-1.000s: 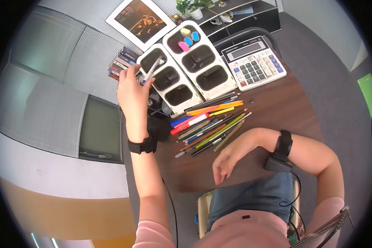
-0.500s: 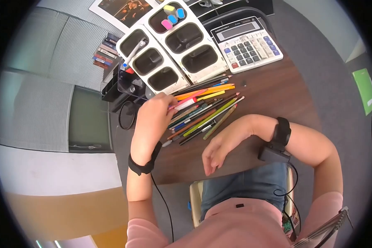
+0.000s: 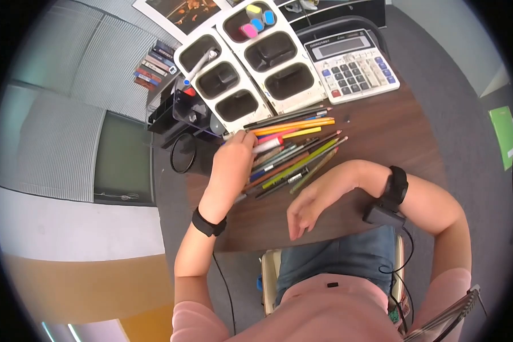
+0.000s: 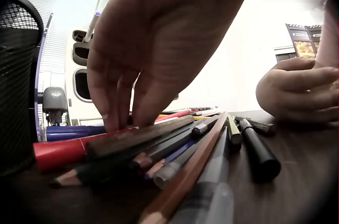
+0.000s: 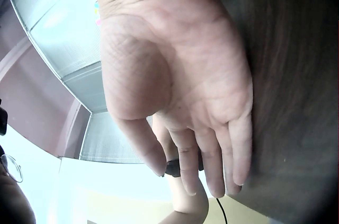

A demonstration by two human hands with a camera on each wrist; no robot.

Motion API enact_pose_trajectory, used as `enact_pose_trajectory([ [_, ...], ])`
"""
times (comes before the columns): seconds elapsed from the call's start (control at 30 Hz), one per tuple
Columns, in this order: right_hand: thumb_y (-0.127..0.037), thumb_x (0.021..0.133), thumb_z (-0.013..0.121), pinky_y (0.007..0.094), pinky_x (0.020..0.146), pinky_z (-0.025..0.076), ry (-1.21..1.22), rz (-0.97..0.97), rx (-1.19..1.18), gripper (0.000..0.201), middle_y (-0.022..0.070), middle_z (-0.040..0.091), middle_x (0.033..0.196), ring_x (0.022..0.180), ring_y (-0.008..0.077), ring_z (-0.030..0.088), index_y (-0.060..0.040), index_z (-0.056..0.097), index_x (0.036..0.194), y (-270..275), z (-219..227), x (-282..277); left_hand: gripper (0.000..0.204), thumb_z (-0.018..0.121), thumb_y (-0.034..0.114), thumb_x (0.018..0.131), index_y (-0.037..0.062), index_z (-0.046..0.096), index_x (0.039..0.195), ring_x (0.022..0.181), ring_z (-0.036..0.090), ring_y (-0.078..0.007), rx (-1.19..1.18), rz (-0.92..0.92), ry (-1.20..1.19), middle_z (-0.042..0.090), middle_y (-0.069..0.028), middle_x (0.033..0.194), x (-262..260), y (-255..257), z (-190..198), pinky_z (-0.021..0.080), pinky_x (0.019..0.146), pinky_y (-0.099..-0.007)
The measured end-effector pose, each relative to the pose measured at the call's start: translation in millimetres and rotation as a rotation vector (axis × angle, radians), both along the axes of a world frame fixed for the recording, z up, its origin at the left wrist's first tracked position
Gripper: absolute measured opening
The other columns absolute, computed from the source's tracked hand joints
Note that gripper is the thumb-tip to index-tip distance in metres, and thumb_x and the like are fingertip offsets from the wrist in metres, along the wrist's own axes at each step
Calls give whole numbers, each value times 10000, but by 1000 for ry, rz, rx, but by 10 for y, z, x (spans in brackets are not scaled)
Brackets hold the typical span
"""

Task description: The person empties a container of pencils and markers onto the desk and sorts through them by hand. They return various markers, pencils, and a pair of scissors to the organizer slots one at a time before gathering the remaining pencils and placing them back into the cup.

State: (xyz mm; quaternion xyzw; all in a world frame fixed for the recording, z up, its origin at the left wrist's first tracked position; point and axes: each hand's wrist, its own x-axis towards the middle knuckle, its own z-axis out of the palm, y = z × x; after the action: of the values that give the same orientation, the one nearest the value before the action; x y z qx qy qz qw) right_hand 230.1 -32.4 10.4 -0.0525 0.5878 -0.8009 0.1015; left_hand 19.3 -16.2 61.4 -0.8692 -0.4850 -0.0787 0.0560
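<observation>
My left hand [image 3: 233,162] reaches down to the left end of a pile of pencils and markers on the dark wooden table [image 3: 376,131]. Its fingertips point down right at the red marker [image 4: 58,152], beside a thick brown pencil [image 4: 137,136]; I cannot tell whether they pinch it. A blue marker [image 4: 74,132] lies just behind. Hanging relaxed near the table's front edge, my right hand [image 3: 310,208] holds nothing, its fingers [image 5: 211,166] loosely straight in the right wrist view. A white pen [image 3: 198,69] slants across the back left compartment of the white organizer [image 3: 240,77].
Several pink, blue and yellow highlighters [image 3: 256,24] stand in the organizer's back right compartment. A large calculator [image 3: 353,67] sits to its right. Left of the pile are a black mesh cup [image 3: 183,154] and a dark desk caddy [image 3: 191,108].
One second ago my left hand held the white pen over the organizer; the pen now rests in it, released. The hand has come down to the pile. My right hand stays put.
</observation>
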Motion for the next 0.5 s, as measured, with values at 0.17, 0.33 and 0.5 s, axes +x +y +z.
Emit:
enact_pose_trajectory([
  [0.17, -305, 964, 493, 318, 995, 416, 10, -12, 8, 392, 120, 555, 1227, 1195, 200, 503, 8, 544, 1194, -4, -4, -2, 293, 708, -14, 652, 47, 566, 901, 796, 586, -320, 4, -171, -28, 564, -119, 860, 48, 37, 29, 475, 681, -397],
  [0.33, -293, 968, 484, 319, 995, 423, 18, -17, 19, 385, 123, 556, 1229, 1191, 200, 508, 11, 540, 1198, -3, -32, -5, 180, 637, 47, 697, 20, 527, 837, 684, 581, -329, -118, -50, -89, 557, -149, 751, 157, 66, 385, 482, 624, -384],
  [0.5, -281, 970, 480, 317, 994, 424, 34, -6, 3, 376, 128, 558, 1231, 1187, 200, 513, 12, 540, 1198, 7, -40, -13, 155, 645, 58, 818, 24, 578, 954, 647, 585, -81, -61, 93, -527, 637, -50, 759, 181, 12, 994, 472, 586, -230],
])
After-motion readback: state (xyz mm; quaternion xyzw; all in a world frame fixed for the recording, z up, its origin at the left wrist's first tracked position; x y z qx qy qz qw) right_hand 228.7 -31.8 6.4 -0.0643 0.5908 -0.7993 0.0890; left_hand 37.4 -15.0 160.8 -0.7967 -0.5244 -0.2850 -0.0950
